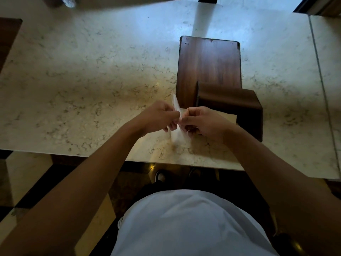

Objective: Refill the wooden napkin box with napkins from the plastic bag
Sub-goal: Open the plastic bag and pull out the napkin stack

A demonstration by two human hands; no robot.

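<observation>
A clear plastic bag (pixel 176 134) is pinched between my left hand (pixel 160 118) and my right hand (pixel 202 122), just above the marble table near its front edge. The bag looks thin and blurred; one flap sticks up past my left fingers. Behind my right hand stands the dark wooden napkin box (pixel 245 108), with pale napkins (pixel 228 117) showing at its near side. A flat wooden lid or board (pixel 209 65) lies behind the box. My hands hide most of the bag's contents.
The marble table (pixel 83 80) stretches wide to the left and back. Its front edge runs just below my hands. A dark wooden piece (pixel 7 39) sits at the far left edge. A seam in the tabletop (pixel 321 80) runs at the right.
</observation>
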